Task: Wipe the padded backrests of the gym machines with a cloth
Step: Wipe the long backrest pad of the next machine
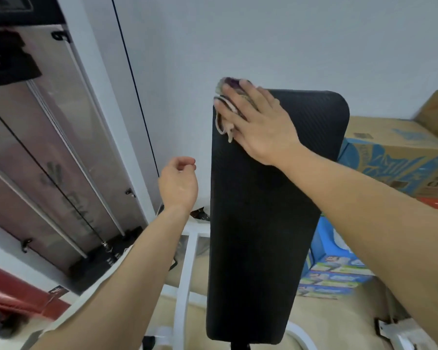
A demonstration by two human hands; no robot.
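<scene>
A tall black padded backrest (261, 223) stands upright in the middle of the view. A small pale cloth with purple marks (224, 107) lies over its upper left corner. My right hand (261, 125) presses flat on the cloth with straight, spread fingers, covering most of it. My left hand (178, 183) hovers in the air left of the backrest, apart from it, fingers loosely curled and holding nothing.
A weight-stack machine with a clear guard panel, steel rods and a black cable (61, 157) fills the left. White frame tubes (187, 261) run below the pad. Stacked cardboard boxes (400, 157) and blue cartons (336, 271) sit at the right against a pale wall.
</scene>
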